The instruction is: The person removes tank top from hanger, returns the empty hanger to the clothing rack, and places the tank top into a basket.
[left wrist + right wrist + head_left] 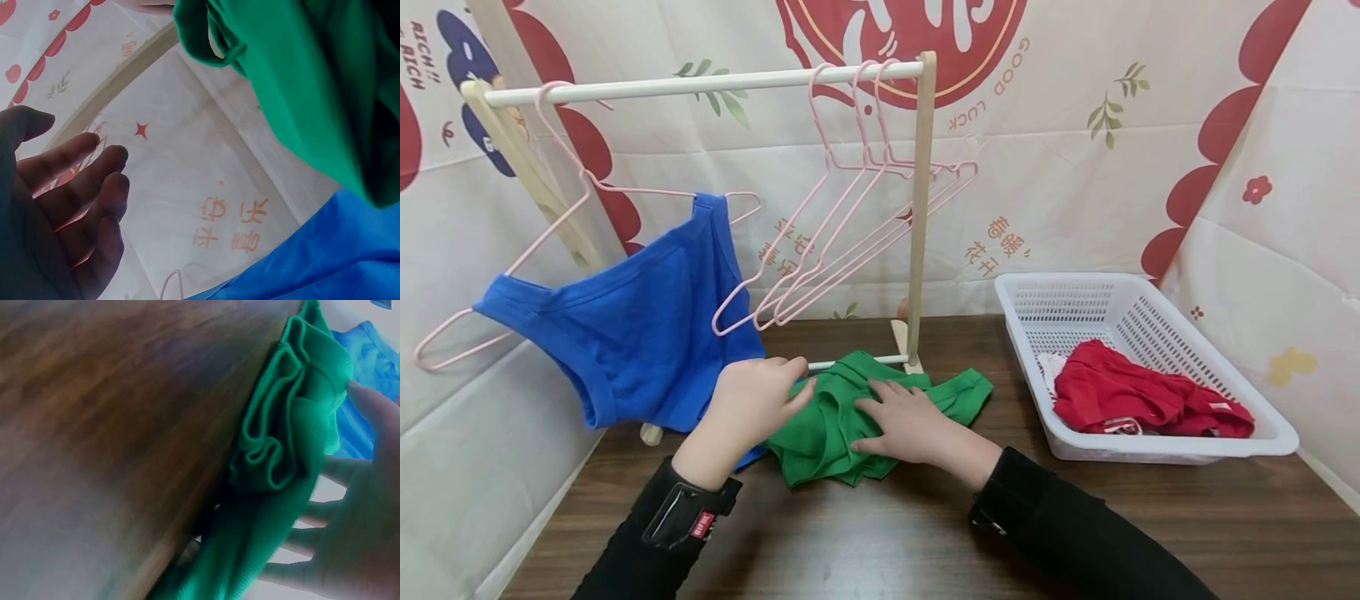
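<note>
A crumpled green garment (827, 425) lies on the table in the middle of the head view. My right hand (906, 421) rests on it with spread fingers; the right wrist view shows the fingers (306, 540) beside the cloth's folds. My left hand (756, 408) hovers at the garment's left side, and its loosely bent fingers (94, 206) hold nothing in the left wrist view. Left of it, a blue sleeveless top (647, 325) hangs from a pink hanger (523, 250) on the rack. Part of the blue top's lower edge is hidden behind my left hand.
The wooden rack has a white rail (700, 83), with several pink hangers (820, 242) bunched near its right post (919, 225). To the right, a white plastic basket (1157, 450) holds a red garment (1142, 392) and something white. A printed cloth backs the table (880, 542).
</note>
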Demonstrator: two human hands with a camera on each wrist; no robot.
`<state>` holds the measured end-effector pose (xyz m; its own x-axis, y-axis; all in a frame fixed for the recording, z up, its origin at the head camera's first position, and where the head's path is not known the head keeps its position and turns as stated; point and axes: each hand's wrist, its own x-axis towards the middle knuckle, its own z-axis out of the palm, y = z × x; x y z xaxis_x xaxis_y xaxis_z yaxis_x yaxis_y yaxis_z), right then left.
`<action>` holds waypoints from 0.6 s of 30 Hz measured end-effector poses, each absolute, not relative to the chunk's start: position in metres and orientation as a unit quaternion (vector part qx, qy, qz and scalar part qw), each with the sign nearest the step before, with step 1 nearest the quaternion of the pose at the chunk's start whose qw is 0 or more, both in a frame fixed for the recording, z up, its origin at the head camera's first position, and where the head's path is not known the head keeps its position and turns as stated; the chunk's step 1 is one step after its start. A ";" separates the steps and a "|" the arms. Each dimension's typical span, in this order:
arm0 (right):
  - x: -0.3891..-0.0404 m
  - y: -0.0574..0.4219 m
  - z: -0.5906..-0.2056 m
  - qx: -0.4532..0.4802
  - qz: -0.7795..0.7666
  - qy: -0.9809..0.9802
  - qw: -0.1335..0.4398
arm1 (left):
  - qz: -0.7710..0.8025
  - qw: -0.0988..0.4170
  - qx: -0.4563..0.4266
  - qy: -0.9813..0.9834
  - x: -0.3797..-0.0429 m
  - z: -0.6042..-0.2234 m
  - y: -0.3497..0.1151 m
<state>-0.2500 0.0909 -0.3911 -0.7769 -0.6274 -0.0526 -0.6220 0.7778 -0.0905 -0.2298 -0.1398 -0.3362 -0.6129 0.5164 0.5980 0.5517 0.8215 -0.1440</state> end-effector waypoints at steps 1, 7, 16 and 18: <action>-0.251 0.090 -0.392 -0.329 -0.034 0.943 0.043 | -0.028 0.320 -0.297 -0.899 -0.231 -0.337 -0.140; -0.259 0.084 -0.399 -0.317 -0.043 0.945 0.072 | -0.024 0.289 -0.285 -0.913 -0.235 -0.344 -0.141; -0.267 0.077 -0.404 -0.309 -0.046 0.946 0.082 | -0.030 0.285 -0.285 -0.915 -0.240 -0.346 -0.140; -0.268 0.076 -0.403 -0.311 -0.041 0.946 0.080 | -0.031 0.285 -0.284 -0.915 -0.240 -0.346 -0.140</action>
<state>-0.2676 0.0762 -0.4027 -0.7938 -0.5950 -0.1258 -0.5819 0.8032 -0.1273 -0.2401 -0.1401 -0.3460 -0.6758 0.5020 0.5397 0.5377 0.8366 -0.1048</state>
